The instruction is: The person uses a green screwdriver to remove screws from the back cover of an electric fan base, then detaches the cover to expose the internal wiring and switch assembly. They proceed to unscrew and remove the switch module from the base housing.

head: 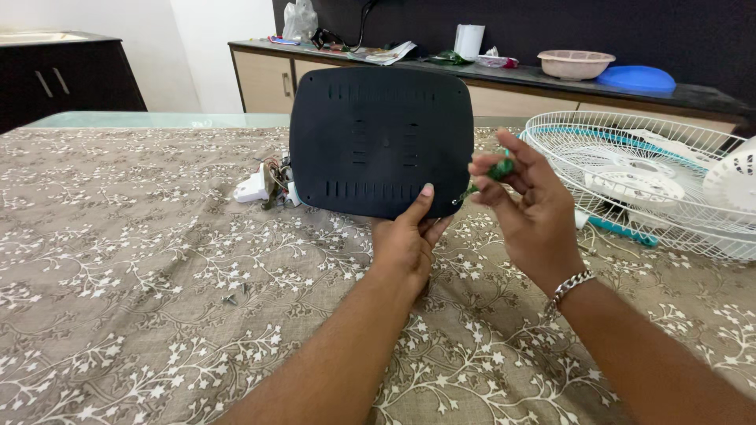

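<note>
My left hand holds a black plastic cover upright above the table, thumb pressed on its lower front edge and fingers hidden behind it, clamped on the panel. The cover is a rounded rectangle with rows of slots. My right hand, a silver bracelet at its wrist, pinches a green-handled screwdriver between closed fingertips, its tip at the cover's lower right corner. A floral tablecloth lies beneath. A white fan grille rests to the right. Behind the cover's left edge sit a white part and wires. A small screw lies on the cloth.
</note>
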